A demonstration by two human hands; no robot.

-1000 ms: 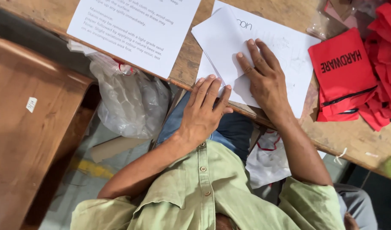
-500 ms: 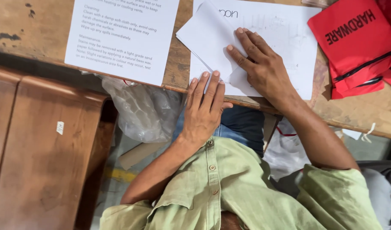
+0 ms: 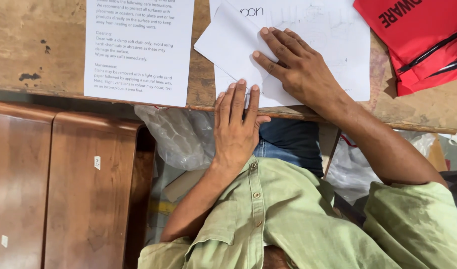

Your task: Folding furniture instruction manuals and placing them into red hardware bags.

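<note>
Seen from above, a person in a pale green buttoned shirt (image 3: 298, 219) sits at a worn wooden table (image 3: 39, 55). At far left, below the table edge, stand dark brown polished wooden panels (image 3: 64, 189) with small white stickers. Above them a white printed care-instruction sheet (image 3: 139, 50) lies flat on the table, its lower edge just over the rim. Below that rim a crumpled clear plastic bag (image 3: 178, 137) hangs near the person's lap. Next comes the left hand (image 3: 237, 124), fingers straight and close together, palm down, its fingertips resting on the table edge and touching the lower border of the white folded paper sheets with faint line drawings (image 3: 308, 30). It holds nothing. The right hand (image 3: 296, 67) lies flat on those sheets, fingers slightly spread, pressing them to the table and pinching nothing. The sheets sit at the table's near edge, between the care sheet and a red fabric zip pouch (image 3: 423, 40) at far right. To do this well, it seems wise to keep the right palm pressing evenly while the left steadies the edge, so the stacked sheets do not slide.
</note>
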